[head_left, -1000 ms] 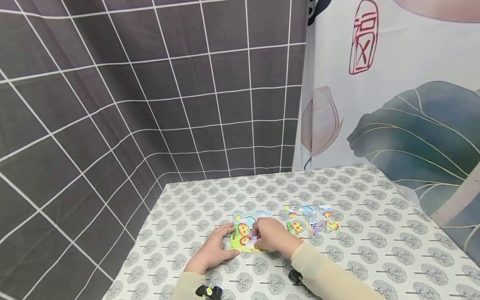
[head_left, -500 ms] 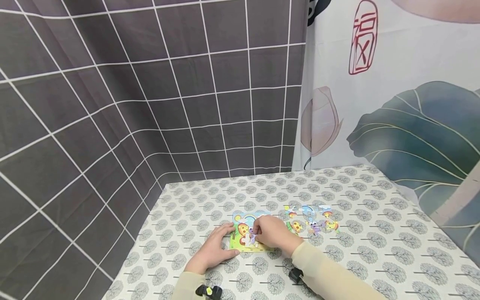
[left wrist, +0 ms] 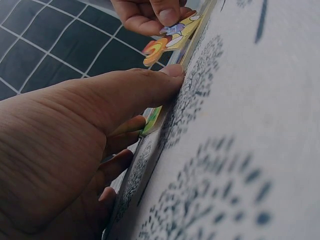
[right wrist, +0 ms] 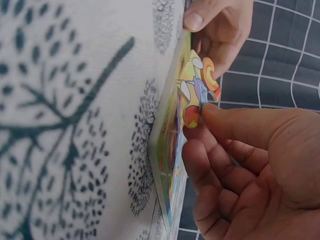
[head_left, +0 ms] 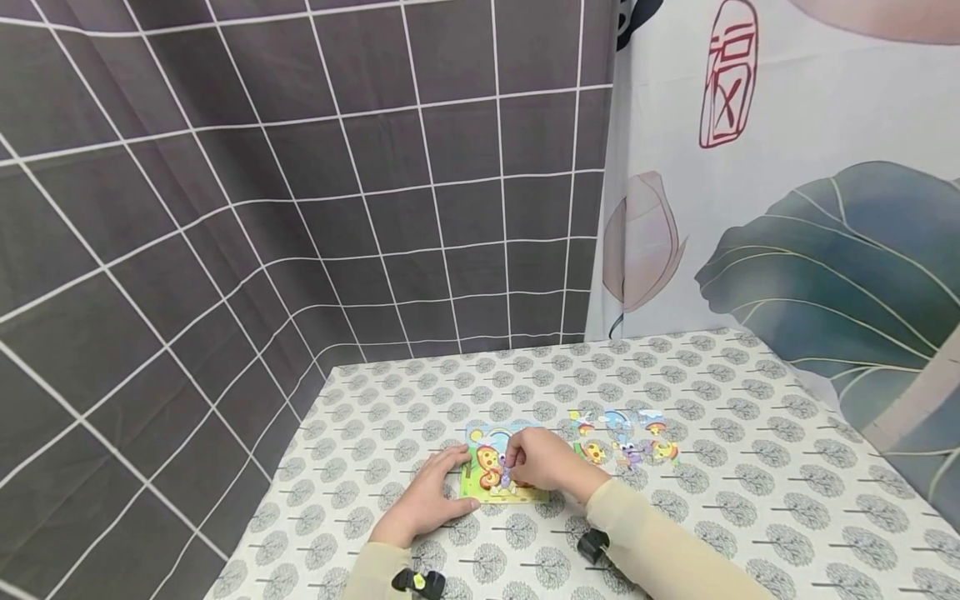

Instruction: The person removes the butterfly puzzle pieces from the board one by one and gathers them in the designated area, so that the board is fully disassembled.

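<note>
A colourful cartoon puzzle board [head_left: 483,483] lies flat on the patterned tablecloth. My left hand [head_left: 435,487] rests on the cloth with straight fingers, and its thumb [left wrist: 170,72] presses against the board's left edge [left wrist: 152,117]. My right hand [head_left: 517,467] hovers over the board and pinches a small puzzle piece [head_left: 505,477] between thumb and forefinger. In the right wrist view the piece [right wrist: 197,90] is tilted up off the board [right wrist: 167,170], showing orange, purple and white print. In the left wrist view the same piece [left wrist: 167,37] hangs below my right fingertips [left wrist: 167,15].
Several loose puzzle pieces [head_left: 622,442] lie joined in a patch just right of the board. The table [head_left: 750,500] is covered by a tree-print cloth. A dark grid curtain [head_left: 225,208] closes the left and back; a leaf-print curtain [head_left: 810,250] hangs at the right.
My right hand has shifted slightly back over the board with the piece, tipping it up. The left hand and the board have stayed put.
</note>
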{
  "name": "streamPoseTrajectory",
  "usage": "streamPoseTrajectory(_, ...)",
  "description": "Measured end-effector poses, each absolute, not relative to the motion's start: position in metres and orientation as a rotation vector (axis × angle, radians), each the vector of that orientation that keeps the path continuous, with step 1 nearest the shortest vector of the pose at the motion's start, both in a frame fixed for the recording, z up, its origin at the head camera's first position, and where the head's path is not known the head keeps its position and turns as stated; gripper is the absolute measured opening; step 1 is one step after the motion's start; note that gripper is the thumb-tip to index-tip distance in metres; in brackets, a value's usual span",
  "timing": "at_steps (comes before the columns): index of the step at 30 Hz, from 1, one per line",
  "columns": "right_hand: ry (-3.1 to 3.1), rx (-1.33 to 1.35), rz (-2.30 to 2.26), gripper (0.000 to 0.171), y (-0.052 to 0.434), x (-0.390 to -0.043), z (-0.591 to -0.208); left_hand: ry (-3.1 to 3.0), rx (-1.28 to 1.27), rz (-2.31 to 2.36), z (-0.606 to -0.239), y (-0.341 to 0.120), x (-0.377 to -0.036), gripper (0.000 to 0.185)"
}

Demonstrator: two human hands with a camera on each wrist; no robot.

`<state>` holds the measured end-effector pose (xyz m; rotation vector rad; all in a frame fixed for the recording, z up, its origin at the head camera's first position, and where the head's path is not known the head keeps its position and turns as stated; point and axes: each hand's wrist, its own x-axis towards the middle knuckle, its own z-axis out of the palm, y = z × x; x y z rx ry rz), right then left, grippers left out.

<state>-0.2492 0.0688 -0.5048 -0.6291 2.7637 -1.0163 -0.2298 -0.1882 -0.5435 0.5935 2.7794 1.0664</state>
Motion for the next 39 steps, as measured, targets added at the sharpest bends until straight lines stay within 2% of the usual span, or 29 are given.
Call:
streamPoseTrajectory(19, 2.617, -0.622, -1.204, 0.014, 0.089, -0.257, -0.501, 2.769, 0.59, 1.074, -0.541, -0.187, -0.23, 0.078)
streamPoseTrajectory(29, 2.597, -0.636, -1.239, 0.013, 0.123, -0.251, -0.496, 2.774, 0.575, 1.066, -0.543, -0.187, -0.229, 0.078)
streamPoseTrajectory(39, 2.595, -0.54, -1.245, 0.012, 0.166, -0.244, -0.494, 2.768, 0.57, 1.071, -0.54, -0.187, -0.227, 0.08)
